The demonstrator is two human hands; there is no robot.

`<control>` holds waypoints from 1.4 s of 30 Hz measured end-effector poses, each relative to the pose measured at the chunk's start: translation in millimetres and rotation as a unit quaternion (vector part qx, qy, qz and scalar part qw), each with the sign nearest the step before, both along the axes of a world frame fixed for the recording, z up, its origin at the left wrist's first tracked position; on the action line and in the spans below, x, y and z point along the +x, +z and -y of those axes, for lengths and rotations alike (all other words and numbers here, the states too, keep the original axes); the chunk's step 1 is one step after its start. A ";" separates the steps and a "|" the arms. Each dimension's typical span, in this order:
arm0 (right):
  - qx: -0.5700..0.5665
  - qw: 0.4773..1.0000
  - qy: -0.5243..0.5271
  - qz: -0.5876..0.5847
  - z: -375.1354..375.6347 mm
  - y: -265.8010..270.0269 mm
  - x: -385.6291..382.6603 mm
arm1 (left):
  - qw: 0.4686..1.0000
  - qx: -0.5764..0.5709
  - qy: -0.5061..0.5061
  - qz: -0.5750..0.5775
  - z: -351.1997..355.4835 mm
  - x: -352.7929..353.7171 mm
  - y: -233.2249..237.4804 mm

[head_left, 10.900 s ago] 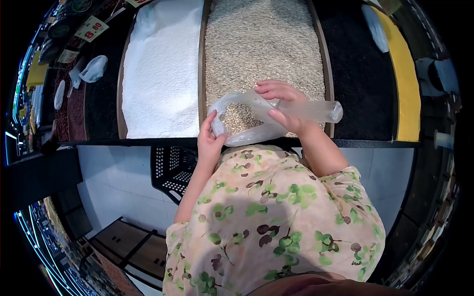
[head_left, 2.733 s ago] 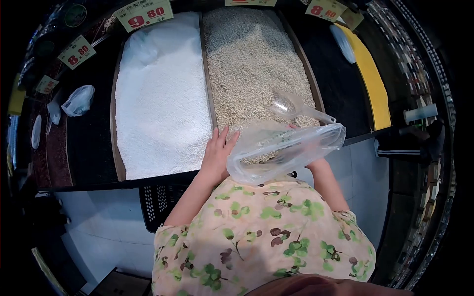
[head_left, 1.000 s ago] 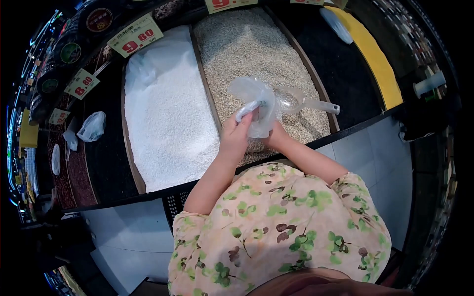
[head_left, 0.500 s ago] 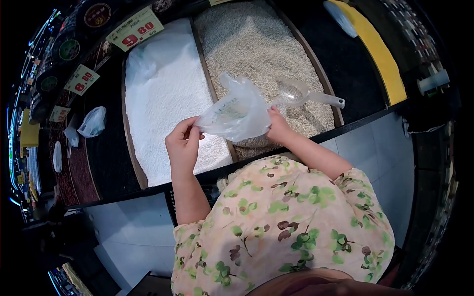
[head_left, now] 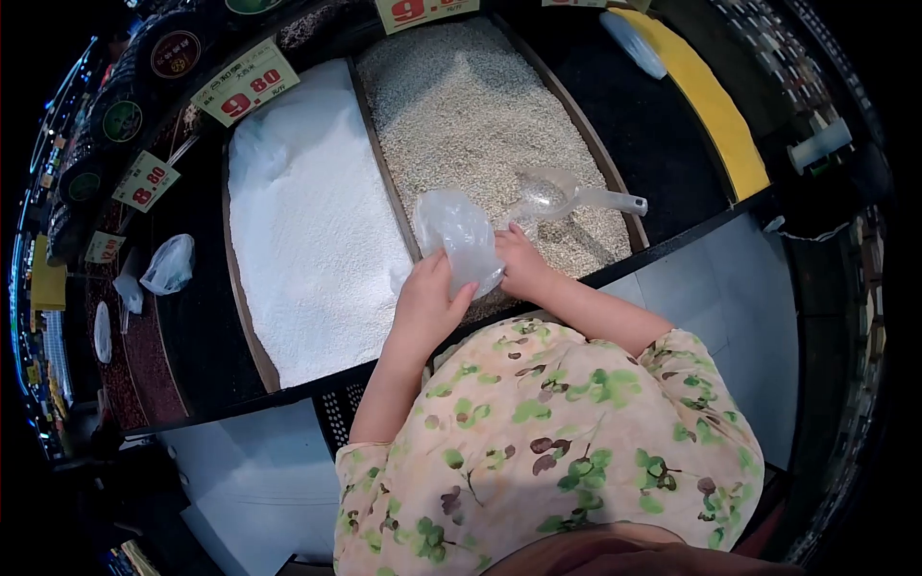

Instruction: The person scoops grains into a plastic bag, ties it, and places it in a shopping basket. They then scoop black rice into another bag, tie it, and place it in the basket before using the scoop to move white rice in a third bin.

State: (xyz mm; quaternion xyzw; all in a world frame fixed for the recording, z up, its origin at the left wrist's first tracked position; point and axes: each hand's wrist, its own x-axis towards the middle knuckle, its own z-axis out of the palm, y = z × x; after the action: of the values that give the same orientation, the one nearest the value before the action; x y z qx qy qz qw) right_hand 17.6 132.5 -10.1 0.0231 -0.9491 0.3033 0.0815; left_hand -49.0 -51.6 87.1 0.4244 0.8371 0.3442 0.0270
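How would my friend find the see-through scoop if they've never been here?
Find the big white heap, then the beige grains just right of it. On the grains' right side lies the clear scoop, handle pointing right. Unlike the floppy plastic bag in the left hand and right hand, it has a straight handle.

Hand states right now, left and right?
Left hand: closed on the plastic bag.
Right hand: at the bag's right side; grip can't be told.
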 end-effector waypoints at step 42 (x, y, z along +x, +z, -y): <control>-0.049 0.996 0.052 0.044 17.2 23.6 6.6 | 0.946 0.105 -0.046 0.304 -48.8 20.3 -26.1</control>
State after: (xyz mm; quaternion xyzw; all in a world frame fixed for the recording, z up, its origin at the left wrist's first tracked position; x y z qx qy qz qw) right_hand 24.2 115.3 13.6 0.0547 -0.9332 0.3543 0.0252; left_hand -28.7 -2.8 61.1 0.3382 0.7276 0.5411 0.2518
